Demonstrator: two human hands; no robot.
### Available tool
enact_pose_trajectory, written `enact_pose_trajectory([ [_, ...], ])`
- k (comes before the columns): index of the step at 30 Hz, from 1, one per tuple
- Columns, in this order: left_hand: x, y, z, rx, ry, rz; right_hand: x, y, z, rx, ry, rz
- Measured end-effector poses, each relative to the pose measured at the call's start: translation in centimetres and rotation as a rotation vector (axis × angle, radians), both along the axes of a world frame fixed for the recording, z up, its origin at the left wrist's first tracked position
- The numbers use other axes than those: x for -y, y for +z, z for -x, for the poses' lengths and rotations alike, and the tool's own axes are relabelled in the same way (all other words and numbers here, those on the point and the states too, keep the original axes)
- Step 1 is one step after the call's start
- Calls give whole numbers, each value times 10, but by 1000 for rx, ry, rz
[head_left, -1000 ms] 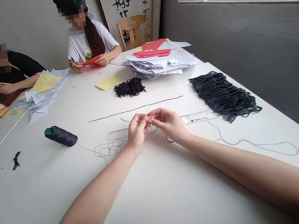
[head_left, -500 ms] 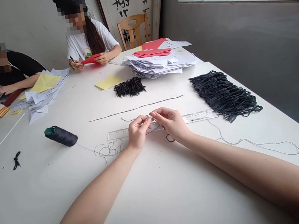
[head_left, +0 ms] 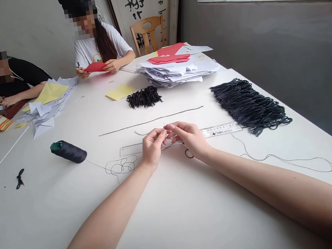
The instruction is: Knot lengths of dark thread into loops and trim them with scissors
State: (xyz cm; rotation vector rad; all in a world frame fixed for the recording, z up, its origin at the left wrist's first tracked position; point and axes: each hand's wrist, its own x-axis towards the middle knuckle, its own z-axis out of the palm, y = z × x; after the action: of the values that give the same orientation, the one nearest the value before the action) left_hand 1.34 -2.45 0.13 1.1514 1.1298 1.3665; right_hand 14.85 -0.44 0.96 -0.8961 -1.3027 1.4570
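Well, the left hand (head_left: 152,147) and the right hand (head_left: 190,138) are meeting just above a clear plastic ruler (head_left: 221,130), their fingertips (head_left: 162,132) pinching a thin dark cord (head_left: 165,126) from both sides, probably because so fine a strand needs steadying at close quarters. Exactly what lies between the fingertips is too small to tell. The ruler is lying flat across the white table (head_left: 43,230), seemingly placed so that lengths can be checked against it, while a straight black cord (head_left: 151,121) is stretching out just beyond it. On the left, a black thread spool (head_left: 68,152) is lying on its side and feeding a fine line through a loose tangle (head_left: 121,165) toward the hands, which seems to be keeping slack within reach. A small black loop (head_left: 188,153) is sitting near the right hand, and a thick bundle of black loops (head_left: 248,106) is lying further right, its strands running side by side as if sorted. Across the table, a co-worker (head_left: 92,47) is holding red paper (head_left: 95,67) near a stack of white paper (head_left: 176,71)
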Motion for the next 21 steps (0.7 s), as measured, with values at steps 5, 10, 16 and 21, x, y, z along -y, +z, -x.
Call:
enact_pose_trajectory([
  [5, -1, 0, -1, 3, -8, 11, 0, 0, 0, 8, 13, -60],
  [10, 1, 1, -2, -1, -21, 21, 0, -1, -1, 59, -4, -75],
  [16, 1, 2, -1, 0, -39, 22, 0, -3, 0, 113, -29, -99],
  [21, 1, 1, -1, 14, -60, 11, -1, -3, -1, 111, -43, -110],
])
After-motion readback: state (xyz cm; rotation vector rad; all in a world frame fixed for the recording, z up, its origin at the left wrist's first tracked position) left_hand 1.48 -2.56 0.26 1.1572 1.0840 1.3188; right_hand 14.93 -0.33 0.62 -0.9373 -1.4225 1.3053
